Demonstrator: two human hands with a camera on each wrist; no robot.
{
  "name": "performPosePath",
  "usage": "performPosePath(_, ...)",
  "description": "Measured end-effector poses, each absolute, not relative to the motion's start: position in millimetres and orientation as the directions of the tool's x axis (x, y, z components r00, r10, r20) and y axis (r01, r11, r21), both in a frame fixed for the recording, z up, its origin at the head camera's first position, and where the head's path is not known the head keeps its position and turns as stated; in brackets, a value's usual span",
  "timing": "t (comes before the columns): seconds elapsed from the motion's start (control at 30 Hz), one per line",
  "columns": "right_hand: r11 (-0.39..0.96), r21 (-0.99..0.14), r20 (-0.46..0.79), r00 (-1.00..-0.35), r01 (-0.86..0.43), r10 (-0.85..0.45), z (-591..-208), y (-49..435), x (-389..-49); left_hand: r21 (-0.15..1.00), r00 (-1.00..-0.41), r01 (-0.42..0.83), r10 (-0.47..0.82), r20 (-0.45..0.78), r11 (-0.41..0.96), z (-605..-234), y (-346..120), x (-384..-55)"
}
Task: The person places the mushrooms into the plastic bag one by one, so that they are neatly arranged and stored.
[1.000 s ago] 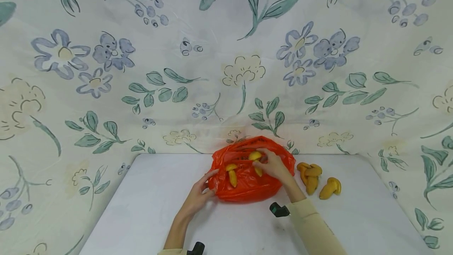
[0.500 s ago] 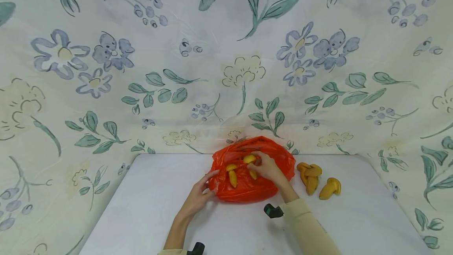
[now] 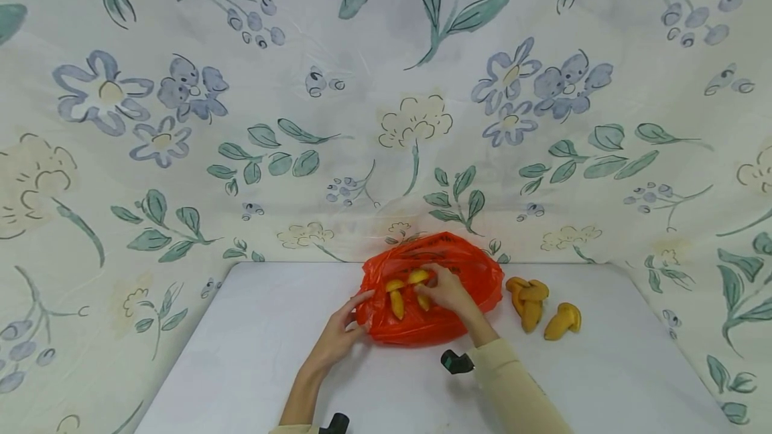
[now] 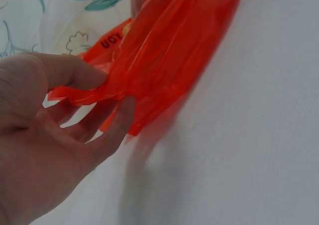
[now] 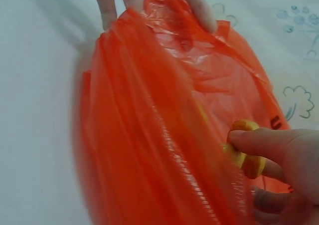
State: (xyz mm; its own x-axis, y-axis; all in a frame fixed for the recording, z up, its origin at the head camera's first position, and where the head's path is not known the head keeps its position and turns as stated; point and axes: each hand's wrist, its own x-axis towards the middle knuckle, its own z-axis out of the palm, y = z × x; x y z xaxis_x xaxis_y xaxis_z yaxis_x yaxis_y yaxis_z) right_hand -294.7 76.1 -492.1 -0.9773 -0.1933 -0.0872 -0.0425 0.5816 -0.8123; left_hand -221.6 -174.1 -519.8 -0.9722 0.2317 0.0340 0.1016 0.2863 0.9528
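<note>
Held mushroom, head view: the held mushroom (image 3: 420,278) is at the opening of the red bag (image 3: 416,327), cap toward the far side, stem toward the near side; its long axis leans slightly, near end rightward.
Second mushroom, head view: just left of it on the red film, the second mushroom (image 3: 396,300) lies nearly parallel, cap far, stem near.
Outside the bag, head view: on the worktop (image 3: 253,340) to the right, a mushroom cluster (image 3: 531,307) has its stems toward the near side; beside it, a loose mushroom (image 3: 561,323) points its stem near and left.
Right hand, head view: the right hand (image 3: 447,288) reaches in from the near right, forearm slanting far and left, its grip pinching the held mushroom.
Left hand, head view: the left hand (image 3: 338,335) is at the bag's left side, forearm slanting far and right.
Bag edge, left wrist view: thumb above and fingers below pinch the red film.
Mushroom, right wrist view: thumb and fingers pinch it; film and thumb partly hide it, so its axis cannot be told here.
</note>
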Motion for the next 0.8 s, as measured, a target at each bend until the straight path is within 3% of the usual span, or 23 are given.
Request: performPosePath(0.8, 0.588, -0.809, -0.131, -0.975, 0.001, -0.178, -514, 67, -302, 0.951, -0.967, 0.113, 0.251, 0.039, 0.288, -521, -174, -222)
